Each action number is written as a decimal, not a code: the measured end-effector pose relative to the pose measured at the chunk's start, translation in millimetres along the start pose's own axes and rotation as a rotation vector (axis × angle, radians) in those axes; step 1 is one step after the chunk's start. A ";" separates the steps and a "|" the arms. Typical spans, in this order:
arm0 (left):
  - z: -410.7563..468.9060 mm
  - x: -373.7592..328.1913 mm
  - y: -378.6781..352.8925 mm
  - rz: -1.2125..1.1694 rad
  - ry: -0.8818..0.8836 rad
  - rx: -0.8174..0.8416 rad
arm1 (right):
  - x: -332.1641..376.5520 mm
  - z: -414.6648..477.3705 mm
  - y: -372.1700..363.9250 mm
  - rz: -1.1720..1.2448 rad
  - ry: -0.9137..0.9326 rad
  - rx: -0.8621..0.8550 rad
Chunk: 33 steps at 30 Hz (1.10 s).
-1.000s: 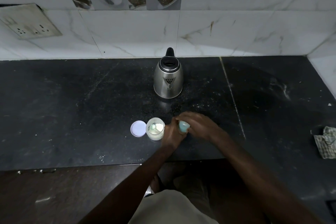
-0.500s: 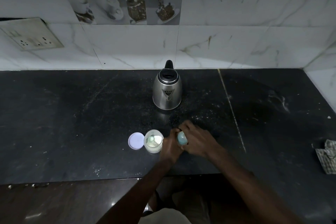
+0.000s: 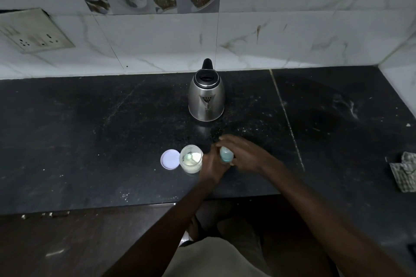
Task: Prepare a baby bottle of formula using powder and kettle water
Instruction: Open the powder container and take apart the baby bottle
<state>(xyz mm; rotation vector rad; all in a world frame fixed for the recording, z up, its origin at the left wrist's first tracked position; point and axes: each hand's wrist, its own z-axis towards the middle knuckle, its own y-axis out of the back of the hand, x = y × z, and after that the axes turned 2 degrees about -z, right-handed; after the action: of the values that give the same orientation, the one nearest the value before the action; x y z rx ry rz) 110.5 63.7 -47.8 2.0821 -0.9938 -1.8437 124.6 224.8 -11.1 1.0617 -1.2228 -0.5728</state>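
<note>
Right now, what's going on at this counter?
A person holds a small baby bottle with both hands at the black counter: the left hand grips its body, the right hand curls over its teal top. Beside it stands an open powder jar, its lid lying flat to the left. The steel kettle stands behind, untouched.

Bare bench lies open left and right; the kettle blocks behind, jar and lid crowd left.
</note>
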 end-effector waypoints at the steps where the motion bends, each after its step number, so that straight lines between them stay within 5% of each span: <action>1: -1.3 -1.0 0.9 0.011 -0.001 -0.003 | -0.3 -0.7 -0.7 0.036 -0.030 0.008; 5: 0.6 -6.8 0.7 0.019 0.040 -0.020 | -4.8 1.7 15.6 0.185 0.007 -0.075; 9: 2.0 -5.4 0.7 -0.016 0.019 0.001 | -29.4 -9.5 34.6 0.182 -0.312 -0.273; 15: 1.4 -4.1 -1.2 -0.021 0.000 0.012 | -36.2 -32.3 -9.4 0.003 -0.619 0.047; 27: 2.8 -3.6 0.4 -0.005 -0.013 0.027 | -21.3 -27.6 -26.9 -0.139 -0.677 0.066; 30: 3.1 -2.8 0.1 -0.015 -0.015 0.016 | -1.8 -16.7 -21.2 0.064 -0.667 -0.187; 33: 3.1 -2.0 0.3 -0.034 -0.035 0.018 | 24.0 -5.1 -23.0 0.118 -0.571 -0.094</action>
<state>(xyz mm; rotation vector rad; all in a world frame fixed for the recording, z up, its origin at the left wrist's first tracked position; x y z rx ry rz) 107.5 65.6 -46.7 2.0970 -0.9927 -1.9006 140.4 196.5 -20.1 0.7591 -1.7219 -0.8677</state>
